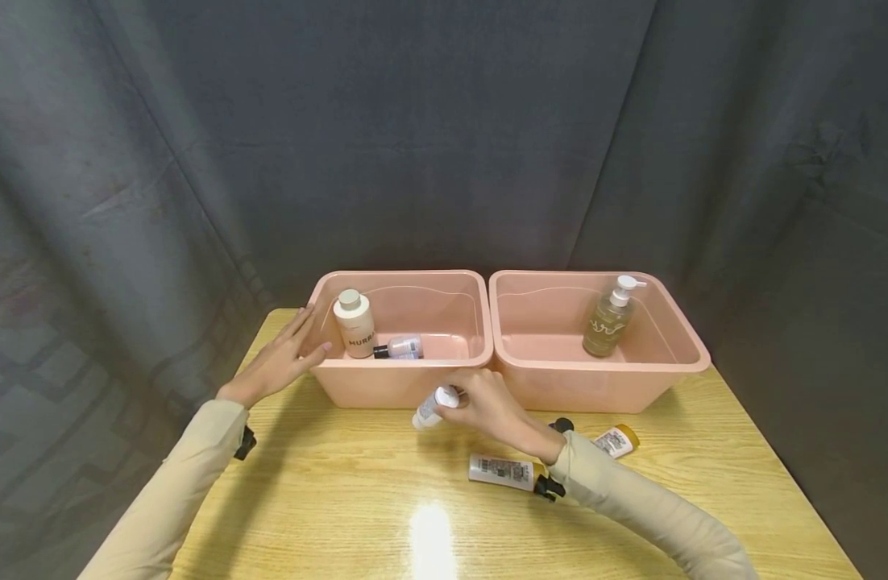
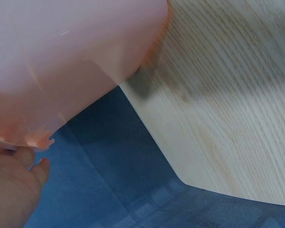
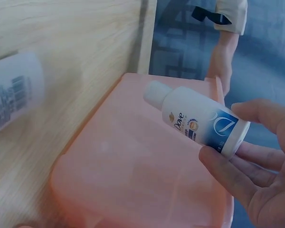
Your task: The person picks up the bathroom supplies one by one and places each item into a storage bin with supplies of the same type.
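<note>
My right hand (image 1: pixel 487 403) pinches a small white and blue Dove bottle (image 3: pixel 194 118) by its base, in front of the left pink bin (image 1: pixel 375 387). The bottle is tilted, its white cap pointing down and away from the fingers. My left hand (image 1: pixel 277 362) rests on the left rim of that same bin, fingers extended along it and thumb at the front corner. Inside the left bin, a white bottle (image 1: pixel 355 326) stands upright beside a small clear bottle with a black cap (image 1: pixel 404 347) lying down.
A right pink bin (image 1: pixel 582 391) adjoins the left one and holds a pump bottle (image 1: pixel 605 326). On the wooden table (image 1: pixel 328 499) lie a white tube with a yellow cap (image 1: pixel 502 471) and another yellow-capped one (image 1: pixel 614 443). A black round object (image 1: pixel 562 424) is partly hidden by the right forearm.
</note>
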Demonstrator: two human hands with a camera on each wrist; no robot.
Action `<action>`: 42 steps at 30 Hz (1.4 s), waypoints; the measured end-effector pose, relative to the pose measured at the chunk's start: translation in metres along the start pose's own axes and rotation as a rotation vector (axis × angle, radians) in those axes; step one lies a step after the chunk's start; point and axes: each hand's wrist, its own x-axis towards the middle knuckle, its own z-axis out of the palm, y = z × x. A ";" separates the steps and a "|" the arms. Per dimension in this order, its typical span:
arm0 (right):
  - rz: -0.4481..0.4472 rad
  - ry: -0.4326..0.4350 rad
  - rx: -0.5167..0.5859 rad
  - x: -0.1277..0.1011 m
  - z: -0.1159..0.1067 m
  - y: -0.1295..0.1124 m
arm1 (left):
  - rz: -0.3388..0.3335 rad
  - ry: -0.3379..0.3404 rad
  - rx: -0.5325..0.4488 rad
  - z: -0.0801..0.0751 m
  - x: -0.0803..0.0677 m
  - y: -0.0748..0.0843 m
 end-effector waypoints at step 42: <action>0.108 0.030 0.192 0.026 -0.027 -0.005 | 0.001 -0.010 -0.004 -0.001 0.000 0.000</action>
